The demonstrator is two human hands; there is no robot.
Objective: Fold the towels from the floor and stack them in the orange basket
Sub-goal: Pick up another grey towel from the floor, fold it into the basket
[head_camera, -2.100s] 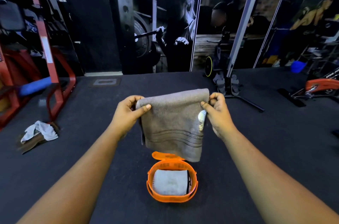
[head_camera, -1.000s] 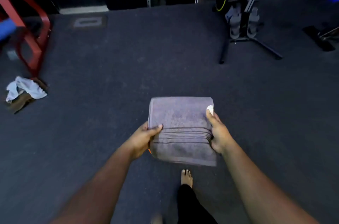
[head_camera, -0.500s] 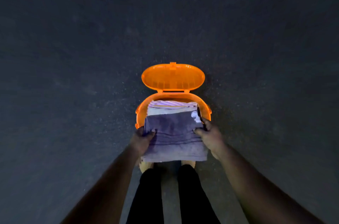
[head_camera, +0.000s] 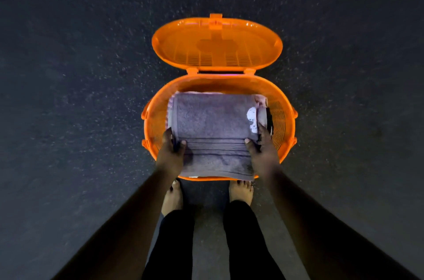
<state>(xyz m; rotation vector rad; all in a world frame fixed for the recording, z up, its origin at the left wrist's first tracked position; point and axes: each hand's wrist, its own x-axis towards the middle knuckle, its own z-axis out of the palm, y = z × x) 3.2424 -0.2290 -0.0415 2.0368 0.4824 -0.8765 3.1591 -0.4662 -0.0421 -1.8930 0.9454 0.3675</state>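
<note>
Body as seen from the head camera:

- Arms: two forearms enter the frame, one from 7 o'clock and one from 5 o'clock. Both are bare to the frame edge; no sleeve, cuff, watch or band shows on them.
- Hands: the left hand and the right hand are bare, with no gloves. Rings cannot be made out in the dim light.
- Legs: two legs at 6 o'clock wear close-fitting black trousers or leggings, plain, with no visible seam, stripe or marking. The hems end at the ankle.
- Feet: both feet are bare, with the toes visible.
</note>
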